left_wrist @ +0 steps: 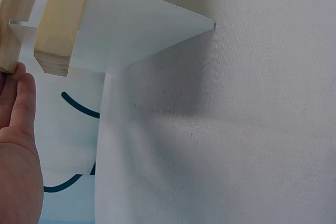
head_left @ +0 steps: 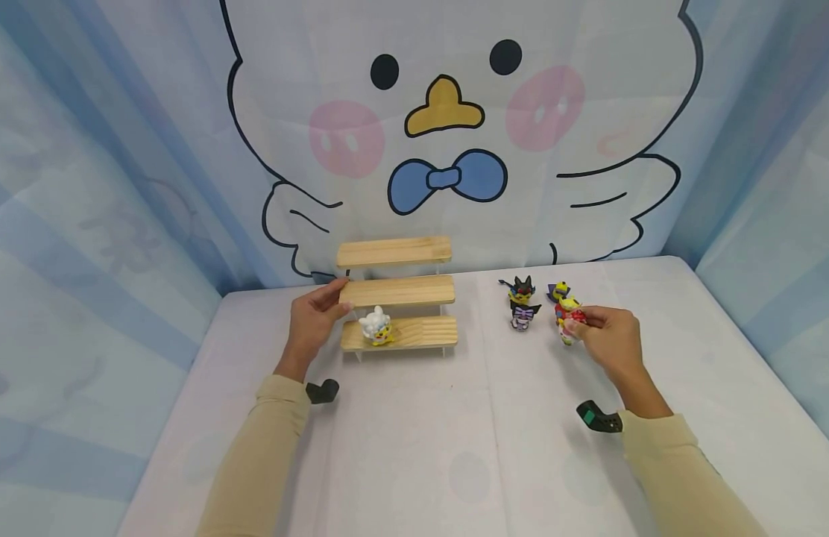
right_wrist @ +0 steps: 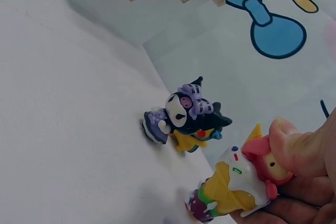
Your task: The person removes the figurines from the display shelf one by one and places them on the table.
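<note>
On the left of the table, my left hand [head_left: 314, 317] holds the left end of the middle board of a three-tier wooden display shelf [head_left: 397, 291]. In the left wrist view the fingers [left_wrist: 23, 103] reach a board's end; the thumb is out of sight there. A white-topped figurine [head_left: 376, 327] stands on the lowest board. At the right, my right hand [head_left: 612, 339] pinches a small figurine [right_wrist: 228, 182] with a pink hood and a white-and-yellow body. Beside it are a black-and-purple figurine [head_left: 522, 317], a black-eared one [head_left: 522, 288] and a blue-and-yellow one [head_left: 558, 291].
A white cloth covers the table [head_left: 414, 447]. Behind the shelf hangs a curtain [head_left: 448, 231] with a cartoon face and a blue bow tie. Clear side panels [left_wrist: 131, 30] support the boards. Black wrist devices [head_left: 599, 418] sit at both cuffs.
</note>
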### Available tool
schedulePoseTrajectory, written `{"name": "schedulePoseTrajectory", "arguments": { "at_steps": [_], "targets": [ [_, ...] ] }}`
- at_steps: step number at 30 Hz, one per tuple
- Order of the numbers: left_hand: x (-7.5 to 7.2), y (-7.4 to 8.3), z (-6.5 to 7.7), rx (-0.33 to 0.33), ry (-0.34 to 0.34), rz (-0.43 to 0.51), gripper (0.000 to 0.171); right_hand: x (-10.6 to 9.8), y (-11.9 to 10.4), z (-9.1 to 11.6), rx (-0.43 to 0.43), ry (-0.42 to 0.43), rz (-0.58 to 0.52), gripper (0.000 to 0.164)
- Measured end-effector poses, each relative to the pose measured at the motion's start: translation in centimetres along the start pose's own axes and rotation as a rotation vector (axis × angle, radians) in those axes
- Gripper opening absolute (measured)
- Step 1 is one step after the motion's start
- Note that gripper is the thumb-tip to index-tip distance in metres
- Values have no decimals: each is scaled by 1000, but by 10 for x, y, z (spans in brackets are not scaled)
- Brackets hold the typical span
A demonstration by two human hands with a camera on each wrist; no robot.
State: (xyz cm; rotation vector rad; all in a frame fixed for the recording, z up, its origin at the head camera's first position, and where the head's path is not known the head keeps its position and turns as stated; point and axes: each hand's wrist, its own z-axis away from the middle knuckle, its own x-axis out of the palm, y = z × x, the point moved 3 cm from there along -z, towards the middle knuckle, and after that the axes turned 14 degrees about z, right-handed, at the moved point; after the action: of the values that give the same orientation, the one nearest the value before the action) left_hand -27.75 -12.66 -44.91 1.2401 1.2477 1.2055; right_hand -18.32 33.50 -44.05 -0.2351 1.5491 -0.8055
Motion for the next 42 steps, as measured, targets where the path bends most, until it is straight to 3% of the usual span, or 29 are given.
{"name": "schedulePoseTrajectory", "arguments": {
  "at_steps": [21,42],
  "targets": [
    [-1,-1,0,11,-10,5,50,3,6,-2,7,-15,15,42],
    [-1,-1,-1,-18,-1,15,50,6,10,-2,16,-36,9,44]
  ]
}}
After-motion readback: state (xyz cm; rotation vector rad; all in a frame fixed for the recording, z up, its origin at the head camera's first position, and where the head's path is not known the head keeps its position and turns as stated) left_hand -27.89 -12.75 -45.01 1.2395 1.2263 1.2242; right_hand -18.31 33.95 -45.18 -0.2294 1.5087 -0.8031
